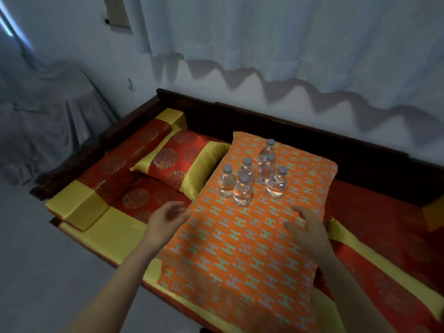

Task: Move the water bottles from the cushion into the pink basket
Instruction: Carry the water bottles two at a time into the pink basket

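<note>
Several small clear water bottles [242, 189] with grey caps stand upright in a cluster on the far half of a large orange cushion [240, 255] patterned with teal H shapes. My left hand [165, 219] hovers at the cushion's left edge, fingers apart and empty. Over the cushion's right side my right hand [305, 224] is held palm down, fingers spread, holding nothing. Both hands are a short way in front of the bottles and touch none of them. No pink basket is in view.
The cushion lies on a dark wooden daybed [264, 116] with red and yellow padding. A red and yellow pillow [182, 164] and a bolster [134, 152] lie to the left. White curtains [264, 44] hang behind; a cloth-draped chair [52, 116] stands at far left.
</note>
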Motion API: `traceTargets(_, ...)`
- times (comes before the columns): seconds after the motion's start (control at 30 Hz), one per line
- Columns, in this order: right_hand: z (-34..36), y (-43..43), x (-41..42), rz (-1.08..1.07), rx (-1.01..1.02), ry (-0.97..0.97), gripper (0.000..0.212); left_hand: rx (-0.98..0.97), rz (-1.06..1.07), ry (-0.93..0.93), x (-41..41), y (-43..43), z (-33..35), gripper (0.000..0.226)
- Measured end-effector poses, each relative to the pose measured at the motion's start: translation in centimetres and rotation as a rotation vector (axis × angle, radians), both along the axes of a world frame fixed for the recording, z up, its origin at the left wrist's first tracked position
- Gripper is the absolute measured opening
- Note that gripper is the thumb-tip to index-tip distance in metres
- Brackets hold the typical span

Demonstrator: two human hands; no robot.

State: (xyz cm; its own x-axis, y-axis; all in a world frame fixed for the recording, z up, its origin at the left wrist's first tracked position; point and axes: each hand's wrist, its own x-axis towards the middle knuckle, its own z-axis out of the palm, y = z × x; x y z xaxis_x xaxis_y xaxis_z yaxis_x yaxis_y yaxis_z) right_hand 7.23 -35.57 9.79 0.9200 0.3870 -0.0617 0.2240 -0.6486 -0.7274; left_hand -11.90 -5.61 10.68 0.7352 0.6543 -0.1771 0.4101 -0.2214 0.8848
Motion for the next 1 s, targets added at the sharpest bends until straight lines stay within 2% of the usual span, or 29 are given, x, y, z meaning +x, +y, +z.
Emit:
traceTargets(0.23,-2.9,5.8,5.1,-0.056,0.033,0.078,0.050,-0.075,-0.146,0.012,9.8,3.6,-3.4,0.039)
traceTargets(0.37,-6.0,9.4,6.8,-0.055,0.013,0.165,0.071,-0.070,-0.212,0.048,14.2,5.0,-6.0,0.073)
traceTargets(0.53,-9.7,13.8,8.6,0.011,0.098,0.156,0.087,-0.033,-0.331,-0.036,19.7,6.1,-8.9,0.089)
traceTargets(0.67,-11.0,15.0,8.8,-0.015,0.117,0.154,0.086,-0.082,-0.404,0.018,22.5,7.4,-12.2,0.121)
traceTargets(0.77,-11.9,15.5,8.8,-0.009,0.096,0.155,0.078,-0.066,-0.480,0.045,23.8,7.9,-14.2,0.112)
traceTargets(0.9,-13.4,16.0,8.5,-0.024,0.012,0.162,0.087,-0.077,-0.526,0.034,24.4,8.3,-15.4,0.102)
traceTargets(1.0,-14.5,16.6,8.2,-0.050,0.042,0.134,0.086,-0.101,-0.573,0.036,24.6,8.3,-16.0,0.097)
